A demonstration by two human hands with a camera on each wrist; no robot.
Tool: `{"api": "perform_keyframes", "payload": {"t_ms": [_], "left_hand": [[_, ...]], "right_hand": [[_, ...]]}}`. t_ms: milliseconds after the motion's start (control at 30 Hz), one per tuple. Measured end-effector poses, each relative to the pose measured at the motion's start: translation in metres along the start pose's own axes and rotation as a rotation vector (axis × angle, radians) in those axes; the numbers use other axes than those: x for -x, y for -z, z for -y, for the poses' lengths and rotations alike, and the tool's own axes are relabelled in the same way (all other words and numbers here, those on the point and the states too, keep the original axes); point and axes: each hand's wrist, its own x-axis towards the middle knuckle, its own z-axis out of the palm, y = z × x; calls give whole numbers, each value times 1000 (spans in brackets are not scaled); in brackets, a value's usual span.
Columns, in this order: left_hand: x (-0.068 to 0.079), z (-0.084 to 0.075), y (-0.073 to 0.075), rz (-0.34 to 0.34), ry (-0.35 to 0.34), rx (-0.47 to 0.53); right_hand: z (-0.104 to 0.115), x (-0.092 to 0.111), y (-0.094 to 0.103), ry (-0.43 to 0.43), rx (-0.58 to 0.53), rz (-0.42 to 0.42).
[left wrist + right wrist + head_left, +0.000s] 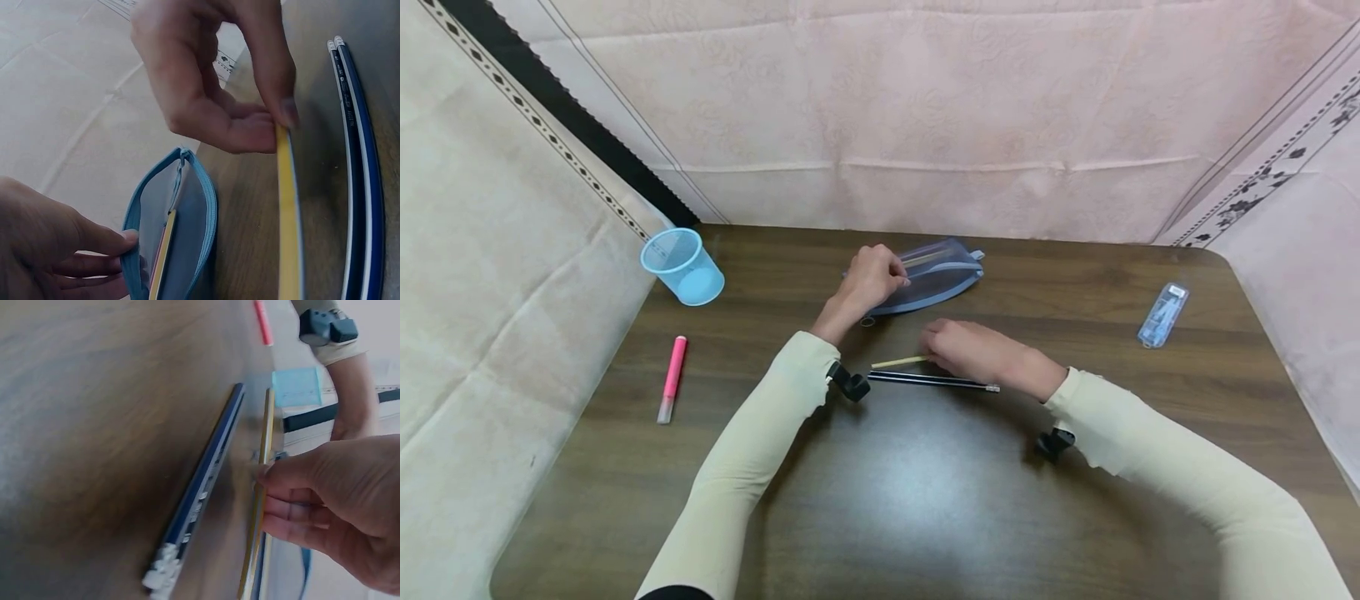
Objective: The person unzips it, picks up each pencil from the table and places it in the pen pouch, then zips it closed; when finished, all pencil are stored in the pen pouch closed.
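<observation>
A translucent blue zippered pencil case (951, 282) lies near the table's far edge. My left hand (871, 277) pinches its rim between thumb and fingers, and the mouth gapes in the left wrist view. Inside, a yellow pencil and a reddish one (162, 257) show. Just in front of the case, my right hand (973, 354) pinches a loose yellow pencil (287, 212) between thumb and fingertips. Two dark blue pencils (917, 379) with white eraser ends lie side by side on the table, close below the right hand.
At the left stand a light blue plastic cup (688, 265), tilted in view, and a pink marker (673, 379) lying down. A small pale blue translucent packet (1163, 315) rests at the far right. Pale cloth (925, 108) hangs behind the wooden table (880, 500).
</observation>
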Motion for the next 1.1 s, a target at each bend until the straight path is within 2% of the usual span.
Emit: {"api": "perform_keyframes", "payload": {"t_ms": [133, 333, 433, 500, 567, 667, 767, 900, 1000, 1100], "left_hand": [[0, -1, 0, 5, 2, -7], [0, -1, 1, 13, 6, -15], [0, -1, 1, 17, 8, -17], [0, -1, 1, 17, 6, -21], [-1, -1, 0, 16, 4, -23], [-2, -1, 0, 7, 1, -25], [-2, -1, 0, 6, 11, -13], [-3, -1, -1, 10, 27, -12], [-3, -1, -1, 12, 23, -19], [-2, 0, -1, 6, 13, -18]], "right_hand": [[5, 2, 10, 62, -25, 12], [2, 6, 29, 121, -278, 11], [0, 8, 36, 121, -366, 10], [-3, 9, 39, 91, -445, 16], [-5, 10, 40, 53, -593, 28], [-8, 11, 39, -21, -903, 30], [-9, 10, 34, -114, -1266, -11], [-11, 6, 26, -267, -1645, -81], [-16, 5, 20, -402, -1851, -78], [-22, 3, 12, -513, -1967, -35]]}}
